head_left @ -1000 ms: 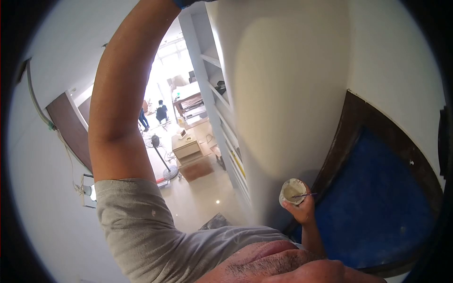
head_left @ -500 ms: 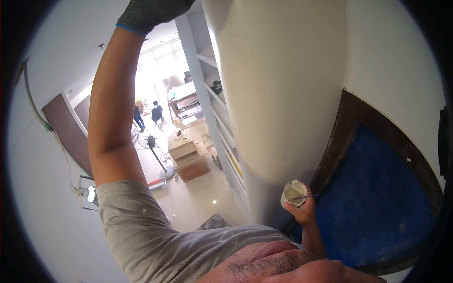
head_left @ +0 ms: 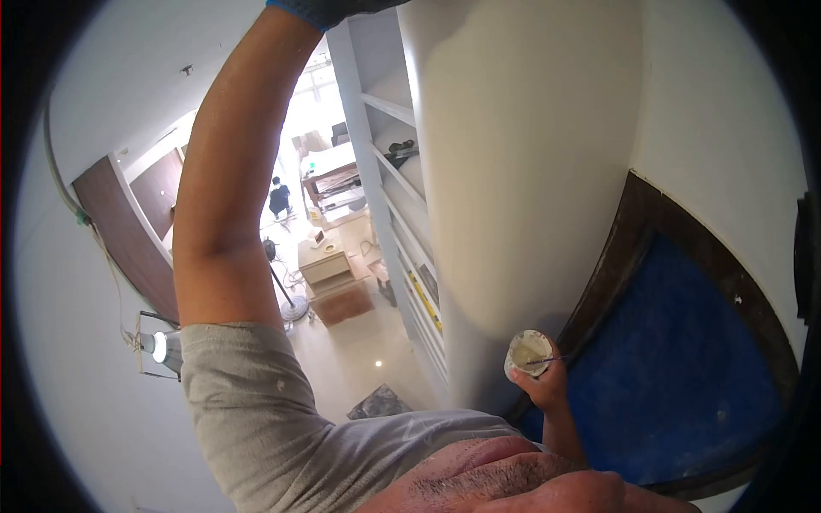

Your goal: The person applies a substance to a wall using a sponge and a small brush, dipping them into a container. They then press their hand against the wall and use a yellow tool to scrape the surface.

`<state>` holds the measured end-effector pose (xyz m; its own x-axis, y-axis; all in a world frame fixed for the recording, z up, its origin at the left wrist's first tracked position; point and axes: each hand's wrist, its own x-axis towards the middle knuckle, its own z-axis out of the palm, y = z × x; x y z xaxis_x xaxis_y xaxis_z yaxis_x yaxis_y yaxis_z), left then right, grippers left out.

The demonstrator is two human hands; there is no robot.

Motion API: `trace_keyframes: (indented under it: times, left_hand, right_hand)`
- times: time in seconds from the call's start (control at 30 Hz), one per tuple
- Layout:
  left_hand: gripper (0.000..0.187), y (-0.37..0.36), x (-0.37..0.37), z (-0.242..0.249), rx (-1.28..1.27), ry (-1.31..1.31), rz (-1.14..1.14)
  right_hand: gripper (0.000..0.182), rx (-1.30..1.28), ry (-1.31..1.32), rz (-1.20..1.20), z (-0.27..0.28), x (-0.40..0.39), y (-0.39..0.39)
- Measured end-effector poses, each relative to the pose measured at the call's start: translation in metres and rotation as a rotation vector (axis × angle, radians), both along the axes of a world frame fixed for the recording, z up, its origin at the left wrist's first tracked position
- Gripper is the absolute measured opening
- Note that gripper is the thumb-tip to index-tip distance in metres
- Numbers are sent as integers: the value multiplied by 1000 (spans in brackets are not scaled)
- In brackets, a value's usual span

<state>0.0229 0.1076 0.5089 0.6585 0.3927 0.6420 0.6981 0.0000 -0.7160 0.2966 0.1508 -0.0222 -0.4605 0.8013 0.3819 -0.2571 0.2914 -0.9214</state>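
Right hand (head_left: 549,388) around pale cup (head_left: 511,354)

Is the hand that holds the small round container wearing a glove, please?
No, the right hand around the small round container shows bare skin.

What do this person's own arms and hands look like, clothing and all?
The left hand, partly out of frame, wears a dark glove with a blue cuff edge. The left arm has a short grey sleeve with a small pale mark. The right hand is ungloved, and no sleeve shows on the visible forearm.
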Motion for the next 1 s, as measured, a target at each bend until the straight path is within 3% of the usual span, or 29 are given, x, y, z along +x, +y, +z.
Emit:
trace_keyframes:
  times: [0.17,0.27,0.3,0.4,0.43,0.53,0.6,0.7,0.8,0.83,0.93,1.0]
  left_hand:
    - [23,0,-45,-9,45,45,-43]
    - [22,-2,-69,-22,-16,-154,119]
    - [20,-5,-80,-28,38,-51,221]
    - [20,-15,-85,-45,90,-385,-43]
    - [23,-3,-98,-42,117,-301,-339]
    - [27,-7,-59,-44,202,-234,-276]
    - [29,3,-47,-49,88,-339,-270]
    - [33,28,-73,-67,130,-420,-307]
    - [26,52,-120,-91,265,-447,-115]
    - [29,50,-124,-98,250,-552,-176]
    - [31,38,-95,-107,324,-489,-510]
    - [29,38,-73,-107,292,-507,-500]
  right_hand:
    - [67,30,-57,-52,-2,0,0]
    - [67,35,-76,-65,2,0,-3]
    - [67,47,-85,-66,1,2,-3]
    - [66,57,-89,-67,2,2,-3]
    - [66,38,-85,-69,5,1,-5]
    - [65,-16,-85,-75,12,1,-10]
    - [64,-35,-78,-68,16,-2,-14]
    - [64,-31,-73,-52,23,0,-18]
    - [64,-10,-77,-48,18,2,-16]
    - [64,1,-81,-51,17,3,-16]
    - [64,2,-112,-64,21,2,-16]
    - [65,-16,-126,-67,25,4,-22]
